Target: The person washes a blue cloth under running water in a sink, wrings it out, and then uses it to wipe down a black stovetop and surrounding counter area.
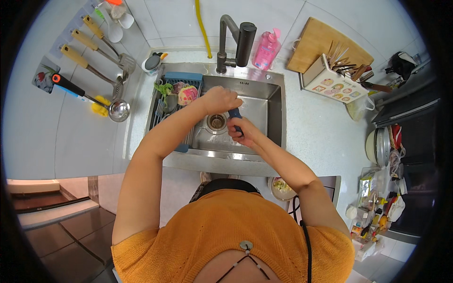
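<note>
Over the steel sink, both of my hands are closed close together. My right hand wraps round a dark blue, handle-like object; its exact kind is hidden by my fingers. Just above and to the left, my left hand is curled shut against the upper end of the same object. Below them lies the round drain. In the sink's left part sits a blue drying basket with green leaves and a pink-and-yellow item. My left forearm covers part of the basket.
A dark faucet and a pink pump bottle stand behind the sink. At right are a utensil holder and a cutting board. A ladle and spatulas hang on the left wall.
</note>
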Available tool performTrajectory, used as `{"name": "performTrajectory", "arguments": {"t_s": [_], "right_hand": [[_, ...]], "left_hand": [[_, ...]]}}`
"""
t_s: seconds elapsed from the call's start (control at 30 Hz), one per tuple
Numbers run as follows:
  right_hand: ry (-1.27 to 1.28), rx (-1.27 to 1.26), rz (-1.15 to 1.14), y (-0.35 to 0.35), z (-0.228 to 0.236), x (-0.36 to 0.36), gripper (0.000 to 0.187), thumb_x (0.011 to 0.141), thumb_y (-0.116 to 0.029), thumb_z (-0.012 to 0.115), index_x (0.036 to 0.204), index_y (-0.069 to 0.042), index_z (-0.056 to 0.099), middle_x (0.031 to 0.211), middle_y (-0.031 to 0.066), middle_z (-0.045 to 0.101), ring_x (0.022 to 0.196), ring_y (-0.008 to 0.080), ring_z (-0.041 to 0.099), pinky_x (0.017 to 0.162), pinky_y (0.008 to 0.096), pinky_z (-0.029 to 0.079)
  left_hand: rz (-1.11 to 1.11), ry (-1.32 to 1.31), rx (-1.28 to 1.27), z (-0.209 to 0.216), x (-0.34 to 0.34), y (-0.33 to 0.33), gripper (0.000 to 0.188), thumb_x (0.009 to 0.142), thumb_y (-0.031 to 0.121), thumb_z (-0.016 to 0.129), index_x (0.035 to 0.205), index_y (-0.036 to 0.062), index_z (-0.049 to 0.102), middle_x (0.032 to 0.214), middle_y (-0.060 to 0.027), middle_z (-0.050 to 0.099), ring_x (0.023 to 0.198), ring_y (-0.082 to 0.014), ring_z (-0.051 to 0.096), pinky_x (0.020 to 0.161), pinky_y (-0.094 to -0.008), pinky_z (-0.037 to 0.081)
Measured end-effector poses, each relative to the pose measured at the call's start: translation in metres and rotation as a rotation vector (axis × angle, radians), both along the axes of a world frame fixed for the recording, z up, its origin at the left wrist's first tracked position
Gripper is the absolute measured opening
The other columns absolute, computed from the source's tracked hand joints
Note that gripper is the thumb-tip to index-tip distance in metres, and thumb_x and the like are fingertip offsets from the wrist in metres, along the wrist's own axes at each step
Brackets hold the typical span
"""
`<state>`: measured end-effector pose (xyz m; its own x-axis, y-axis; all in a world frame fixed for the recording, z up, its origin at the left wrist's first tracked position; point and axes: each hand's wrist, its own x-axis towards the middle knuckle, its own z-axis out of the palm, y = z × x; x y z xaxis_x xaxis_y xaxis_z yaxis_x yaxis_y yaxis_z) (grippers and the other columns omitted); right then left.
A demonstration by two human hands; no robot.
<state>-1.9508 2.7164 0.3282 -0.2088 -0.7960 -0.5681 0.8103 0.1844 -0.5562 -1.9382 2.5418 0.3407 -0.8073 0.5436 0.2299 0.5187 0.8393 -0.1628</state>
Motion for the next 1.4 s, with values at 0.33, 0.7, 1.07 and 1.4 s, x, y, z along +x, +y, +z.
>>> {"name": "performTrajectory", "arguments": {"t_s": [0.33, 0.7, 1.07, 1.4], "right_hand": [[-0.763, -0.521, -0.056, 0.001, -0.012, 0.009, 0.010, 0.077, -0.008, 0.050, 0.072, -0.013, 0.044, 0.055, -0.0054, 0.037, 0.040, 0.0032, 0.031, 0.035, 0.0195, 0.020], [-1.128, -0.822, -0.126, 0.020, -0.012, 0.008, 0.006, 0.079, -0.009, 0.048, 0.074, -0.010, 0.044, 0.053, -0.0047, 0.037, 0.036, 0.0030, 0.031, 0.033, 0.0195, 0.019], [-1.131, -0.837, -0.046, 0.043, -0.031, -0.011, 0.002, 0.079, -0.011, 0.047, 0.079, -0.009, 0.045, 0.057, -0.0037, 0.039, 0.036, 0.0024, 0.032, 0.032, 0.0186, 0.020], [0.507, 0.231, 0.347, 0.104, -0.046, -0.064, 0.017, 0.071, -0.019, 0.062, 0.064, -0.007, 0.054, 0.053, 0.0009, 0.049, 0.040, 0.0075, 0.040, 0.035, 0.0217, 0.027]], "left_hand": [[-0.043, 0.131, 0.166, -0.015, -0.010, 0.004, 0.011, 0.066, 0.019, 0.057, 0.072, 0.0156, 0.049, 0.065, -0.0014, 0.048, 0.061, -0.0192, 0.056, 0.049, -0.0322, 0.043], [0.083, 0.309, 0.564, -0.047, -0.021, 0.049, 0.008, 0.068, 0.020, 0.059, 0.070, 0.0149, 0.053, 0.059, -0.0011, 0.046, 0.052, -0.0189, 0.052, 0.045, -0.0318, 0.042], [0.139, 0.143, 0.545, -0.056, -0.026, 0.061, 0.009, 0.073, 0.020, 0.058, 0.077, 0.0138, 0.054, 0.066, -0.0030, 0.050, 0.058, -0.0231, 0.055, 0.048, -0.0339, 0.043], [0.183, -0.228, 0.295, -0.069, -0.017, 0.084, 0.011, 0.075, 0.017, 0.056, 0.084, 0.0116, 0.053, 0.079, -0.0082, 0.057, 0.072, -0.0290, 0.060, 0.057, -0.0405, 0.048]]}}
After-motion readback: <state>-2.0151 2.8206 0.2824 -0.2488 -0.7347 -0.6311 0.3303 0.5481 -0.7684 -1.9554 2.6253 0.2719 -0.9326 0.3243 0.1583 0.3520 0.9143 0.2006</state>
